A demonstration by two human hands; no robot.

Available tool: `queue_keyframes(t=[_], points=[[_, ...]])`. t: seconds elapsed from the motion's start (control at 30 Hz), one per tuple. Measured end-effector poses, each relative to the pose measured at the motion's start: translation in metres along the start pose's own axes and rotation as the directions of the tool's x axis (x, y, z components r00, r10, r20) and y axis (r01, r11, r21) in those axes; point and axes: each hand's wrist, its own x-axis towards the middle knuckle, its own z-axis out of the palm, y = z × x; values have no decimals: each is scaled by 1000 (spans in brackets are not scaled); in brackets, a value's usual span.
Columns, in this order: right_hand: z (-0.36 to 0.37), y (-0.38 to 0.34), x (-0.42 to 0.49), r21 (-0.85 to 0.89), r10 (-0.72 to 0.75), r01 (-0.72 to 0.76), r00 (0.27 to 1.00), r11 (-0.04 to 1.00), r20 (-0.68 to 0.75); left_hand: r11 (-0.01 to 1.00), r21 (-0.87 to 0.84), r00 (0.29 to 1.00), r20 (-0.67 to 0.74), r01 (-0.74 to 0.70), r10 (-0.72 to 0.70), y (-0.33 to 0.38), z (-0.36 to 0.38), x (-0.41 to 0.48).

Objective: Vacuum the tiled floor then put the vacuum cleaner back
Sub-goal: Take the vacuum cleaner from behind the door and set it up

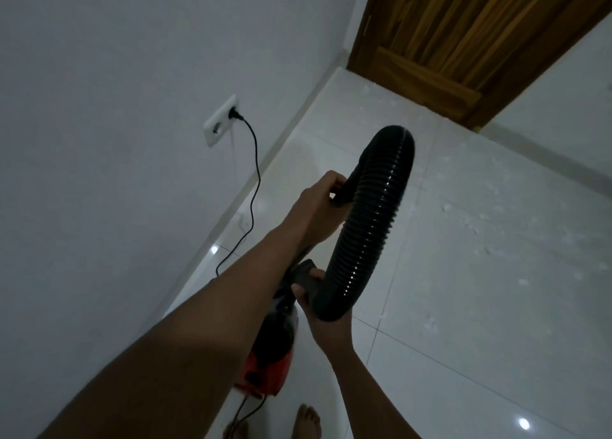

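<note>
A black ribbed vacuum hose (374,220) curves in an arch in the middle of the view. My left hand (319,206) grips the hose's far end piece. My right hand (314,302) holds the hose's near end from below, next to a dark fitting. The red and black vacuum cleaner body (270,359) hangs or stands below my arms, partly hidden by my left forearm. The white tiled floor (480,289) carries white crumbs, thickest at the right.
A black power cord (253,190) runs from a plug in the white wall socket (221,120) down the grey wall toward the vacuum. A wooden door (463,41) stands at the back right. My bare feet (306,422) show at the bottom edge.
</note>
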Motion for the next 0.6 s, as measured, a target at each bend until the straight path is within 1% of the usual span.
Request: queue_keyframes(t=[0.1,0.17,0.2,0.23,0.33,0.4,0.47,0.53,0.6], points=[[-9,-28,-18,-3,-18,18,999,1000,-42,994,81,998,17,-69,67,30,-14,-4],[-14,-49,-23,14,30,-29,997,999,-68,982,157,994,12,-110,109,46,-22,-4],[-17,-59,-27,9,64,-64,995,998,-72,976,189,994,15,-108,107,54,-24,-6],[-20,-69,-30,14,94,-93,992,996,-89,976,197,995,20,-95,93,58,-25,-7],[-24,-91,-32,54,131,-126,985,991,-114,955,297,999,47,9,-24,63,-31,-11],[-28,-111,-42,56,128,-122,986,991,-110,959,282,997,58,37,-56,66,-30,-21],[-27,-127,-54,59,93,-88,992,994,-89,972,236,997,64,21,-37,67,-30,-28],[-28,-143,-62,77,95,-87,990,993,-108,975,224,998,67,3,-19,66,-30,-36],[-30,-159,-70,94,109,-97,985,991,-133,971,238,996,76,19,-38,66,-32,-44]])
